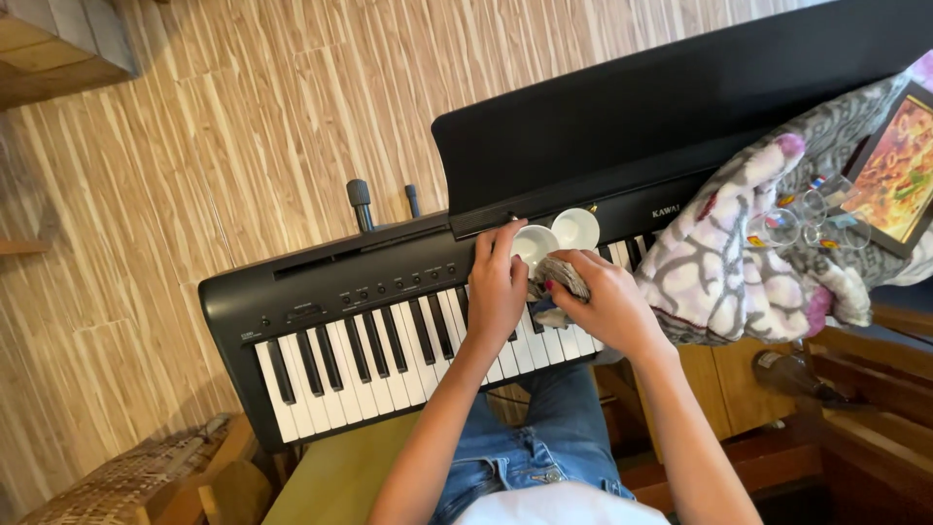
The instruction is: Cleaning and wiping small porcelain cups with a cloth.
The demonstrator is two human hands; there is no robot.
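Note:
A black digital piano (321, 297) with white and black keys lies across the view. Two small white cups stand on its top panel. My left hand (496, 287) grips the nearer cup (535, 241), fingers on its rim. Just right of it stands the second cup (576, 228). My right hand (598, 297) holds a crumpled grey cloth (564, 275) pressed against the nearer cup. Both forearms reach over the keys from below.
A patterned grey, white and purple blanket (729, 262) covers the piano's right end, with small glasses (802, 219) and a framed picture (889, 175) on it. A black music rest (661, 107) stands behind. A woven basket (136, 476) sits at lower left on the wooden floor.

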